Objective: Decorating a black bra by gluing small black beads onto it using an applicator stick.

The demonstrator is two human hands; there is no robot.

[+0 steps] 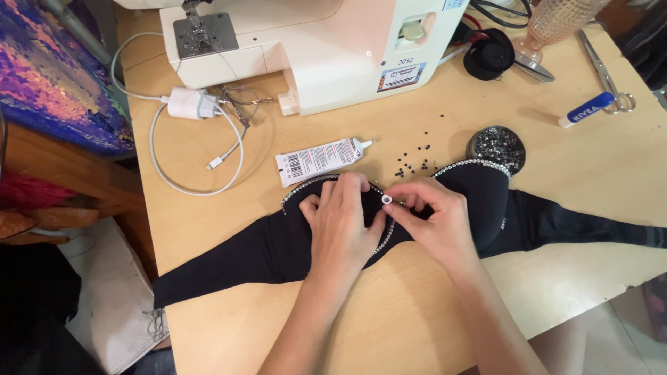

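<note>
A black bra-shaped garment (236,257) lies flat across the wooden table (389,319), its cup edges trimmed with rows of small silver rhinestones (472,163). My left hand (340,222) presses flat on the left cup near the centre. My right hand (434,215) rests on the right cup and pinches a small white ring-shaped piece (387,199) between thumb and fingertip at the garment's middle. A white glue tube (319,160) lies just beyond my left hand.
Loose black beads (417,163) lie scattered near a round dish of rhinestones (496,146). A white sewing machine (306,48) stands at the back, with a charger and cable (191,104), glasses (240,101), scissors (608,73), a blue-white stick (587,110), a black spool (490,54) and a pink glass (556,24).
</note>
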